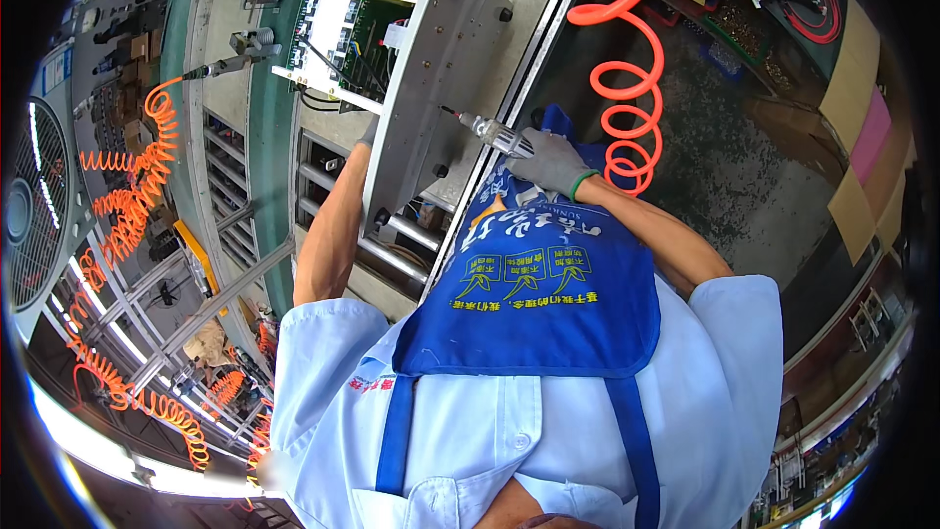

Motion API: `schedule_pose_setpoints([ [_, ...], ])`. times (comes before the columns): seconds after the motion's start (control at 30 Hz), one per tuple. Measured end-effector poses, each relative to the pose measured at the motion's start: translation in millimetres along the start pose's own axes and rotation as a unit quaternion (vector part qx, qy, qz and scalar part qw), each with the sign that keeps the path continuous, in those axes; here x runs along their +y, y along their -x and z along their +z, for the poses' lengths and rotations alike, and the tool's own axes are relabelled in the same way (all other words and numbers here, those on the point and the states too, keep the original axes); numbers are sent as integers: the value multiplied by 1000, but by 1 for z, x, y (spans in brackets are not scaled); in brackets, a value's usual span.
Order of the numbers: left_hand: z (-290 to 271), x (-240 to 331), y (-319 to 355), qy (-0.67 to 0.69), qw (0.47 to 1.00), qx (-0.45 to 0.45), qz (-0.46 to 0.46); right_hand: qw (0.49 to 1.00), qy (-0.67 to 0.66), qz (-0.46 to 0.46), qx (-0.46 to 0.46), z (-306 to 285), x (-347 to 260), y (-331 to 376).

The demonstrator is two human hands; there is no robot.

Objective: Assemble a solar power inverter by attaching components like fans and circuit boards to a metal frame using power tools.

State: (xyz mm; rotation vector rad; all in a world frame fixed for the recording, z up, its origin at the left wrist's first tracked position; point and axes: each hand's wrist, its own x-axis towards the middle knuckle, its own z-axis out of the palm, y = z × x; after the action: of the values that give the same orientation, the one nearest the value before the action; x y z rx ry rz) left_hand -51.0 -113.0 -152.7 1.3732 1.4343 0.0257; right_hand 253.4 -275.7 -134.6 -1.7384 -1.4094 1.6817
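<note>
Screwdriving seemed the step; the right hand (553, 165) had its fingers wrapped round the power driver (501, 135), bit (448, 111) near the grey casing (446, 54) above the rollers (392, 260); I couldn't tell the left hand's (369, 129) hidden fingers; next probably called for squaring the bit.

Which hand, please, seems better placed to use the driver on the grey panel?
Probably the right hand: it holds the driver, tip toward the panel; the left hand is mostly hidden behind it.
</note>
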Motion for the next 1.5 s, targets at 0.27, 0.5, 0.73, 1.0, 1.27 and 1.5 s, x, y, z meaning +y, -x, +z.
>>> schedule_pose_setpoints([
  [0.27, 3, 4, -5, -7, 1000, -9, 19, 1000, 26, 6, 2, 3, -1, -2],
  [0.5, 9, 12, -15, -13, 998, -20, 49, 998, 55, 1, 22, 8, 1, -5],
  [0.73, 16, 11, -23, -4, 996, -25, 83, 996, 81, 14, 21, 10, -2, -6],
  [1.0, 5, 27, -3, -82, 985, -7, 154, 982, 177, -22, 55, -21, 15, 14],
  [1.27, -29, 75, 99, -143, 942, 286, 105, 901, 415, 122, 26, -191, 49, -26],
  [1.5, 36, 141, 180, 281, 922, 253, -84, 853, 482, 200, -8, -313, 42, -161],
])
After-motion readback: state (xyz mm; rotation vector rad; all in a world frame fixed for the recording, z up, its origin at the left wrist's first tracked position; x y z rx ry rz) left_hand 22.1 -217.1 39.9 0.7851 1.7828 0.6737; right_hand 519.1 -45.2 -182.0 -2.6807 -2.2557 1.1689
